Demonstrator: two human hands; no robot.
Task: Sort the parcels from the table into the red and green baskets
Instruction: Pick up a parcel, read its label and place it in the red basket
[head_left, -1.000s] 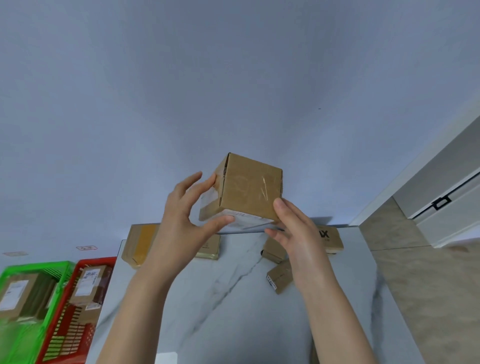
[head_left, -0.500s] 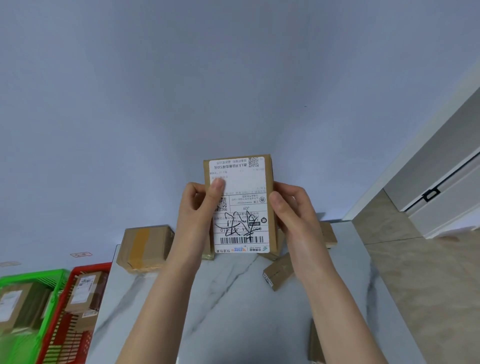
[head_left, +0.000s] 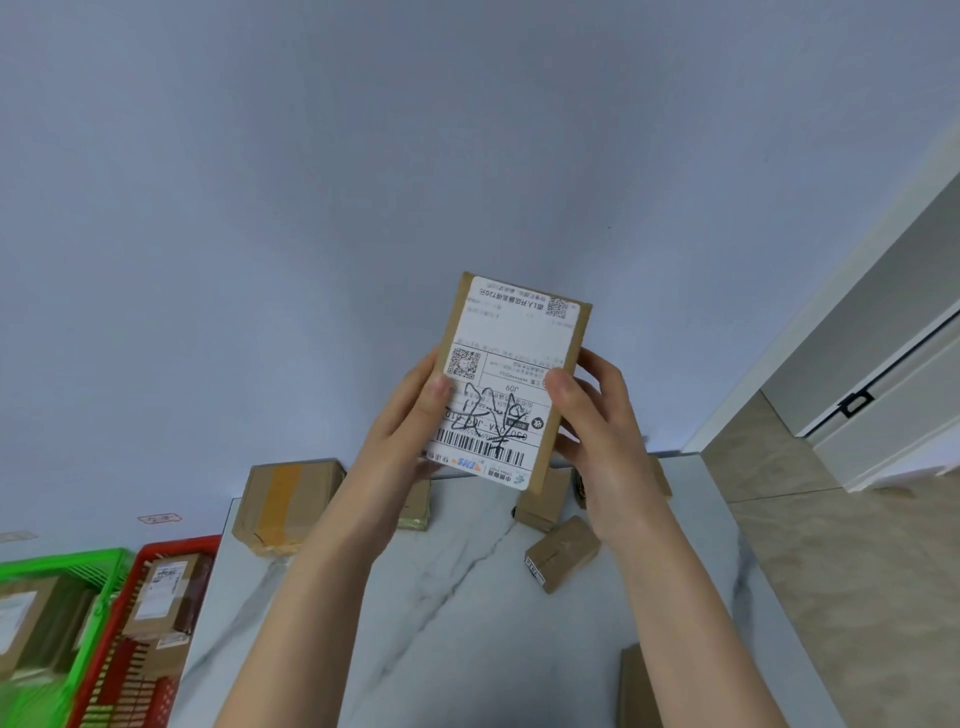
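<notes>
I hold a brown cardboard parcel (head_left: 511, 364) up in front of me, above the marble table (head_left: 457, 623). Its white shipping label with a barcode and a black scribble faces me, upside down. My left hand (head_left: 410, 415) grips its left edge with the thumb on the label. My right hand (head_left: 587, 415) grips its right edge. At the lower left stand the red basket (head_left: 156, 556) and the green basket (head_left: 62, 561), each holding parcels.
Several more brown parcels lie on the table: a large taped one (head_left: 285, 499) at the back left, small ones (head_left: 563, 553) behind my right arm, one (head_left: 631, 686) at the near right edge. A wall rises behind; tiled floor and a door frame lie to the right.
The parcel was turned from its plain side to its label side, then tilted slightly clockwise. Both hands shifted to grip its side edges.
</notes>
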